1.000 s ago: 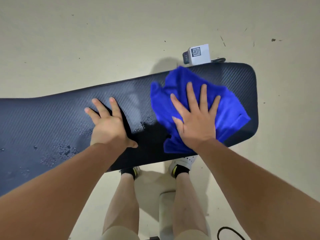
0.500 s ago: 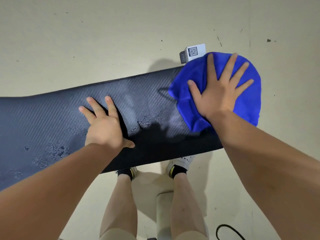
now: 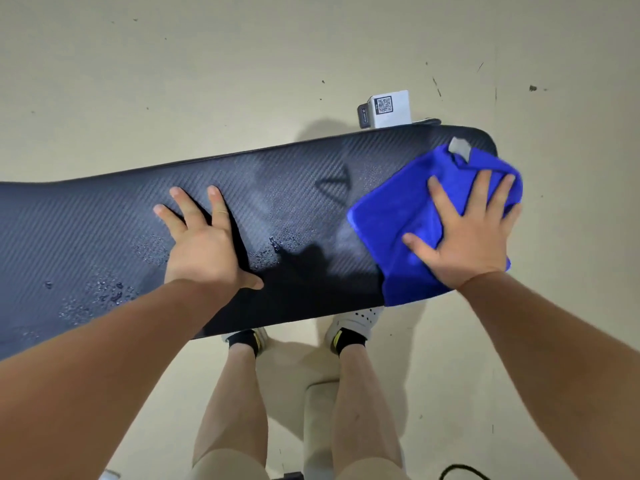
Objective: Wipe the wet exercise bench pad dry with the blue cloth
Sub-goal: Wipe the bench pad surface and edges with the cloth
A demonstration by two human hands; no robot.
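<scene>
The long dark bench pad (image 3: 104,223) with a woven texture runs across the view from left to right. Water droplets (image 3: 100,296) bead on its left part and near the middle (image 3: 277,244). A crumpled blue cloth (image 3: 391,220) with a grey tag lies on the pad's right end. My right hand (image 3: 464,233) presses flat on the cloth, fingers spread. My left hand (image 3: 204,244) rests flat on the bare pad near the middle, fingers apart, holding nothing.
A small white box with a QR code (image 3: 389,109) sits just behind the pad's far right edge. My legs and white shoes (image 3: 356,323) stand below the pad's near edge. A black cable (image 3: 464,471) curls on the beige floor at bottom right.
My right hand slid the cloth from the pad's middle right up to the far right corner, then back down to the near right end. My left hand stayed put.
</scene>
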